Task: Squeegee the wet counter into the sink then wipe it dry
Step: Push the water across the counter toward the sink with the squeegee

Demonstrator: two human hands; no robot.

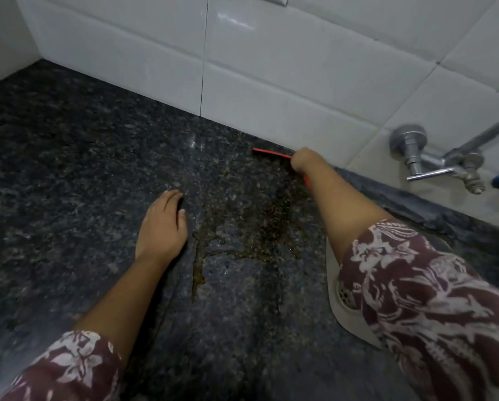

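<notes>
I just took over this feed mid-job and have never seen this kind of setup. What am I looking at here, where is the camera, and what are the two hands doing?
There is no machine here: a person works with bare hands, and the single picture comes from a wide-angle camera on their head, looking down. The dark speckled surface is a granite counter against a white tiled wall. A brownish wet patch lies in the middle. The left hand rests flat on the counter beside it. The right hand reaches to the back edge and grips a red squeegee, its blade near the wall. The sink with its drain is at right, partly hidden by the patterned sleeve, below a metal tap.
</notes>
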